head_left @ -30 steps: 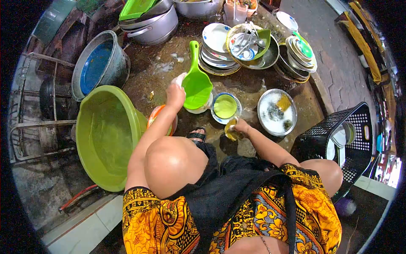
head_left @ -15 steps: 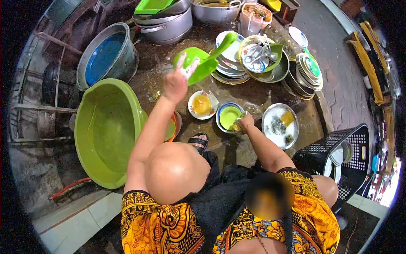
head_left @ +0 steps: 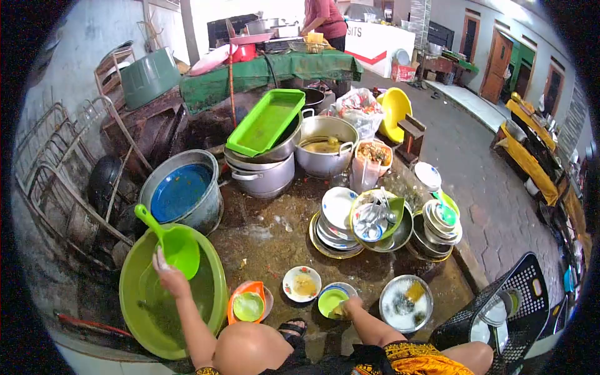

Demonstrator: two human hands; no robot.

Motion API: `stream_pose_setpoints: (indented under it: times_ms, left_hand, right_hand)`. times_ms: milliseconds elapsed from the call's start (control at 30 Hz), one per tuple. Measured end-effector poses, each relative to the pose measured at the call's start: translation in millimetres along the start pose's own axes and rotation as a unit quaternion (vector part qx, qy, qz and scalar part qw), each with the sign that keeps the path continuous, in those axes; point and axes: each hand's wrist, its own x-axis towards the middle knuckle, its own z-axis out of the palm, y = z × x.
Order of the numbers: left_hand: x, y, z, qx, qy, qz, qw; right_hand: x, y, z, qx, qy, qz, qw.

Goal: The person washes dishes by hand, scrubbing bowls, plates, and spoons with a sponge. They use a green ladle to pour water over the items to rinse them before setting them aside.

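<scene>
Currently, the left hand (head_left: 169, 278) is closed around the lower edge of a green scoop (head_left: 175, 247), fingers wrapped on it, and holds it over the large green basin (head_left: 134, 278) on the wet ground. The scoop's handle points up and to the left, toward the metal tub (head_left: 209, 212) with blue inside, which stands just behind the basin.

The right hand (head_left: 347, 306) rests at the near rim of a small green bowl (head_left: 331, 301). Its fingers are curled, and something yellowish sits under them; what it is cannot be told. The bowl stands on the ground between a white saucer (head_left: 302, 284) with brown liquid and a round metal pan (head_left: 405, 303) holding suds and a yellow sponge (head_left: 415, 290).

An orange bowl (head_left: 240, 294) with a green one inside lies just beside the basin. Stacked plates (head_left: 334, 222) and a dish of spoons (head_left: 375, 219) stand further back. A black crate (head_left: 519, 294) sits at the right.
</scene>
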Motion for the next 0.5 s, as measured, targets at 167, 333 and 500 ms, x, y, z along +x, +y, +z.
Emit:
stream_pose_setpoints:
  times_ms: [167, 333, 500]
  left_hand:
    - [-22, -25, -9, 0.118, -0.144, -0.27, 0.945]
    - [-19, 79, -9, -0.142, -0.179, 0.009, 0.973]
    - [-98, 159, 40, -0.405, -0.588, 0.175, 0.678]
  right_hand:
    - [-78, -20, -92, 0.049, 0.105, -0.115, 0.987]
    - [-90, -37, -118, 0.049, 0.147, -0.323, 0.934]
    - [-115, -110, -130, 0.046, 0.136, -0.482, 0.865]
